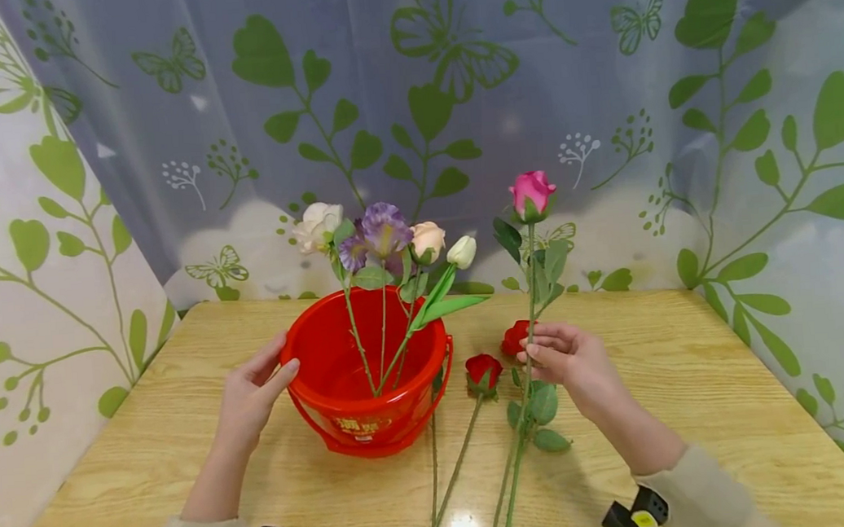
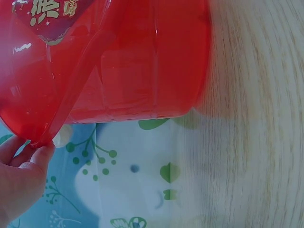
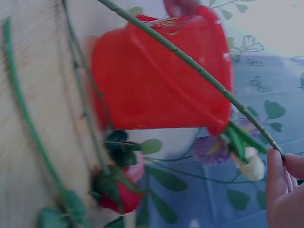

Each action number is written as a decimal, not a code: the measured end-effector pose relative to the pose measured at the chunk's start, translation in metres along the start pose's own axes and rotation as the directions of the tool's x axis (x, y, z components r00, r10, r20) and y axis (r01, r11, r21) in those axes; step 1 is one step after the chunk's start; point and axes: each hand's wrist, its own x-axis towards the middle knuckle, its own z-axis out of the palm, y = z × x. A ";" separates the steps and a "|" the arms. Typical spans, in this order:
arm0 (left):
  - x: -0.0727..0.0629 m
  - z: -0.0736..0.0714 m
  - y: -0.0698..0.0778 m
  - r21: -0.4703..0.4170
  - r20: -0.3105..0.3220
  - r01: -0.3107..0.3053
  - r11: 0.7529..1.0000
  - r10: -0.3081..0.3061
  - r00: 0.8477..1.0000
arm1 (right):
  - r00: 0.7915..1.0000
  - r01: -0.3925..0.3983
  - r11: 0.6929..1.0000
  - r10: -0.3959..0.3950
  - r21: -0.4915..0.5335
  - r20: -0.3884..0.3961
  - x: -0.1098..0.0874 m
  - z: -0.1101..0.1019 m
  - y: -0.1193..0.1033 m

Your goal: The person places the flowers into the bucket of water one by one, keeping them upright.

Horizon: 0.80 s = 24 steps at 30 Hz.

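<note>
A red plastic bucket (image 1: pixel 403 418) stands on the table, its rim gripped at the left side by my left hand (image 1: pixel 250 396). In the left wrist view the thumb and fingers (image 2: pixel 42 156) pinch that rim. Inside the bucket lean a white flower (image 1: pixel 317 227), a purple iris (image 1: pixel 386 230), a peach rose (image 1: pixel 428 240) and a white tulip (image 1: pixel 461 252). To the right, my right hand (image 1: pixel 576 364) pinches the stem of a pink rose (image 1: pixel 532 194), bloom up. Its green stem (image 3: pixel 199 71) runs diagonally across the right wrist view, apart from the bucket.
Right of the bucket, a red rose (image 1: pixel 483 369) lies with its stem toward the front edge. Another red flower (image 1: pixel 516 338) lies farther back, partly behind my right hand. A curtain (image 1: pixel 602 104) with leaves and butterflies hangs behind the wooden table (image 1: pixel 694 375).
</note>
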 end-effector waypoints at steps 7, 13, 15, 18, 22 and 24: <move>0.000 0.000 -0.001 0.004 0.002 0.000 1.000 0.000 1.000 | 0.996 0.092 0.993 -0.090 0.073 -0.027 -0.002 0.004 -0.030; 0.000 0.000 0.000 0.002 0.000 0.004 1.000 -0.004 1.000 | 0.977 0.211 0.932 -0.207 0.293 -0.045 -0.004 0.008 -0.056; 0.000 0.000 0.000 0.002 -0.002 0.005 1.000 -0.005 1.000 | 0.968 0.248 0.899 -0.242 0.362 -0.065 -0.004 0.010 -0.064; 0.000 0.000 0.000 -0.001 -0.002 0.003 1.000 -0.003 1.000 | 0.950 0.310 0.846 -0.294 0.434 -0.104 -0.004 0.014 -0.073; 0.000 0.000 0.000 -0.004 0.000 0.000 1.000 0.000 1.000 | 0.923 0.381 0.770 -0.351 0.511 -0.159 -0.002 0.021 -0.082; 0.000 0.001 0.000 -0.005 0.000 0.000 1.000 0.000 1.000 | 0.910 0.408 0.736 -0.372 0.541 -0.182 -0.002 0.024 -0.086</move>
